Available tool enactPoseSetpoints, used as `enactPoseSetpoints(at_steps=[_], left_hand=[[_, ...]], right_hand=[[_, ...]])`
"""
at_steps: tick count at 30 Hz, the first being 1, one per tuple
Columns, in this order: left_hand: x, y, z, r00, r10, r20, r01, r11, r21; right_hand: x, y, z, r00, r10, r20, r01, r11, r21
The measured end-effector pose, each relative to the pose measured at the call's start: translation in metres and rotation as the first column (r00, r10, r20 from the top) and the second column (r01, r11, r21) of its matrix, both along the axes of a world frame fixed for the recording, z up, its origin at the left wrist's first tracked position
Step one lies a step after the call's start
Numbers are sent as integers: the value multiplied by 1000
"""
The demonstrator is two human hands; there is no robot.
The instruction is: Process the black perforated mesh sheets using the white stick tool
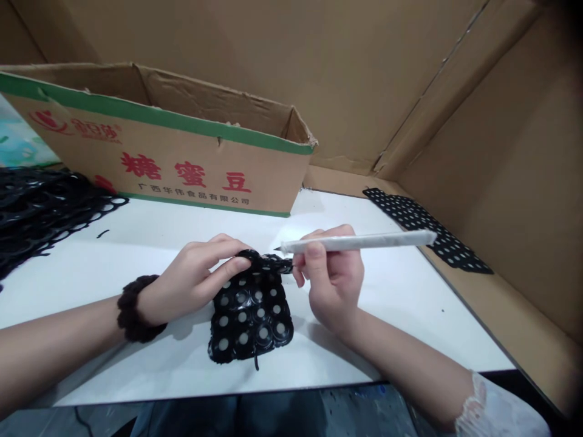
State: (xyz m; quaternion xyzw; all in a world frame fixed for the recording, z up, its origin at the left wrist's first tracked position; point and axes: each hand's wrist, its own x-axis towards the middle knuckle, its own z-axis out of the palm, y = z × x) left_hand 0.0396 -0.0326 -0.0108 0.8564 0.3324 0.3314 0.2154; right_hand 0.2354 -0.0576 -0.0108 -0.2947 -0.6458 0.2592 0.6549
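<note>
Black dotted sheet [250, 328] lies near the front edge of the white tabletop [401, 340], its far end folded up. My left hand [198, 273] pinches the fold; my right hand [334, 276] grips a white pen-shaped tool [364, 241], fingers at the fold's right end. A cardboard box [191, 136] stands toward the back edge, a black pile [36, 212] lies toward the back left corner, and a dotted strip [460, 255] rests just beyond the right edge.

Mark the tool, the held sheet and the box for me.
Tool [357, 241]: head view, middle of its pale shaft.
Held sheet [251, 309]: head view, the dotted face below its folded-over top.
Box [182, 145]: head view, front wall, just above the red lettering.
</note>
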Motion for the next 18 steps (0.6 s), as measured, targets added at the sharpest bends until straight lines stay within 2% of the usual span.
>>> enactPoseSetpoints(at_steps=[6, 12, 18], left_hand=[[0, -1, 5, 1000, -28, 8, 28, 1000, -9], [4, -1, 3, 999, -48, -13, 48, 999, -1], [5, -2, 1, 996, -85, 17, 83, 991, 105]], right_hand=[[5, 0, -6, 997, 28, 76, -28, 1000, -5], [5, -2, -9, 993, 71, 92, -71, 997, 1], [8, -1, -8, 988, 84, 127, -90, 995, 48]])
